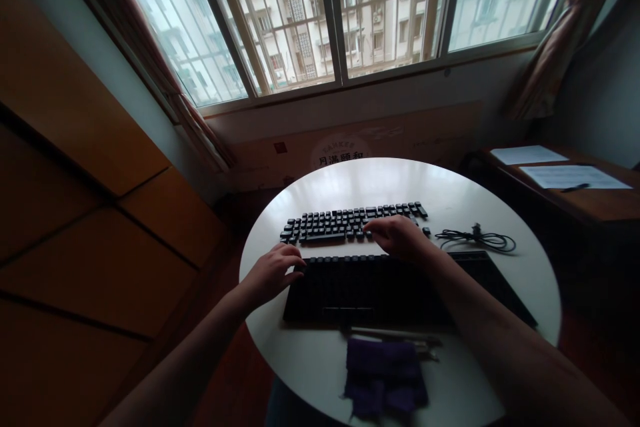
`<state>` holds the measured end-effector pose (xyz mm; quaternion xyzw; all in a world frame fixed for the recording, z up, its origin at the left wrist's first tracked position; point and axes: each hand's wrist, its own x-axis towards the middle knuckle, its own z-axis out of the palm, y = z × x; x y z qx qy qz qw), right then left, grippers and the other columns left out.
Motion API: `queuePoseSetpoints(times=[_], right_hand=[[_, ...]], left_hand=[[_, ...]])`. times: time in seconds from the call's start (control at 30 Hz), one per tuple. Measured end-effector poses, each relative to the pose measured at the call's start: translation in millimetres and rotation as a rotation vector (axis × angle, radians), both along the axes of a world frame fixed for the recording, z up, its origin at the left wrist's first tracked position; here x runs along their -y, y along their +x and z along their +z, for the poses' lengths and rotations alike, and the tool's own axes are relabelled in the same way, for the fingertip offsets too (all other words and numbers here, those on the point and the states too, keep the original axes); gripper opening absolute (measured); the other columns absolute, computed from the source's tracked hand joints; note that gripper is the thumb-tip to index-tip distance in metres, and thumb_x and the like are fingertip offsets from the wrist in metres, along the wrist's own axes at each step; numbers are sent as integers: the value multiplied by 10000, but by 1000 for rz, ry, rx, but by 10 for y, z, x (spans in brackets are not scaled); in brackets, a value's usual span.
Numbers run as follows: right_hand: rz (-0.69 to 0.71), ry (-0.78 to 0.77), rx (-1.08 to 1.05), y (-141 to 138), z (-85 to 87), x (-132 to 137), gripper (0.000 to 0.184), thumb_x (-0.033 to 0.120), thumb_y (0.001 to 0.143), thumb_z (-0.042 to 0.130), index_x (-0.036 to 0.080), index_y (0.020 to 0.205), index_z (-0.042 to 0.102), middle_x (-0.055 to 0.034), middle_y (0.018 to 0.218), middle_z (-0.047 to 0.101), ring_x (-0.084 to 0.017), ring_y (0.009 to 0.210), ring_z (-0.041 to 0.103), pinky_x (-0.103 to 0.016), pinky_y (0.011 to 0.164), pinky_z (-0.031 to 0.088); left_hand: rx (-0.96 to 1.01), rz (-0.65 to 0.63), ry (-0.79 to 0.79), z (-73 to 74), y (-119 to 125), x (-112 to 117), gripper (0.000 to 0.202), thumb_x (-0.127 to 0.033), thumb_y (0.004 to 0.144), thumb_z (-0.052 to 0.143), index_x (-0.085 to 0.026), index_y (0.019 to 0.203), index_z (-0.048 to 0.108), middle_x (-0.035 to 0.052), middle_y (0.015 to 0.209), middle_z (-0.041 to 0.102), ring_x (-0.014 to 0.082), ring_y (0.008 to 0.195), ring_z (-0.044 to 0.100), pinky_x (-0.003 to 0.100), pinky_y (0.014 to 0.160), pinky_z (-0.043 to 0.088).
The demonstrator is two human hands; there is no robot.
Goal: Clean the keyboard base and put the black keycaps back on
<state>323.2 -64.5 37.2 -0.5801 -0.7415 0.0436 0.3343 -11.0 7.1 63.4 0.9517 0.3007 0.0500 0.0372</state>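
A black keyboard [350,287] lies on the round white table, a row of keycaps showing along its far edge. My left hand [277,272] is at its far left corner, fingers bent over the edge and thumb lower down, gripping it there. Beyond the keyboard, loose black keycaps [325,221] are laid out in rows. My right hand [397,235] reaches over the right part of these rows, thumb and fingers closed together at a keycap; the hand hides the keycaps beneath it. My right forearm covers part of the keyboard.
A coiled black cable [477,238] lies at the table's right. In front of the keyboard are a purple cloth [385,373] and thin tools [395,333], partly under it. The white table [280,340] stands before a window. Papers [575,177] and a pen rest on a side table.
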Motion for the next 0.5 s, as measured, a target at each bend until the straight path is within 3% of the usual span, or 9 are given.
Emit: queuePoseSetpoints(times=[0.27, 0.5], right_hand=[[-7, 6, 15, 1, -8, -3, 262, 165, 844, 597, 263, 1015, 770, -8, 893, 781, -212, 800, 736, -262, 696, 504], [-16, -11, 7, -7, 31, 15, 258, 163, 833, 613, 265, 1008, 773, -7, 870, 779, -204, 779, 730, -249, 680, 496]], left_hand=[[-234, -36, 99, 275, 217, 126, 94, -148, 806, 730, -215, 871, 724, 29, 993, 702, 206, 953, 594, 291, 755, 478], [-369, -22, 109, 357, 395, 155, 51, -154, 800, 715, -196, 826, 725, 46, 916, 703, 210, 900, 601, 288, 711, 462]])
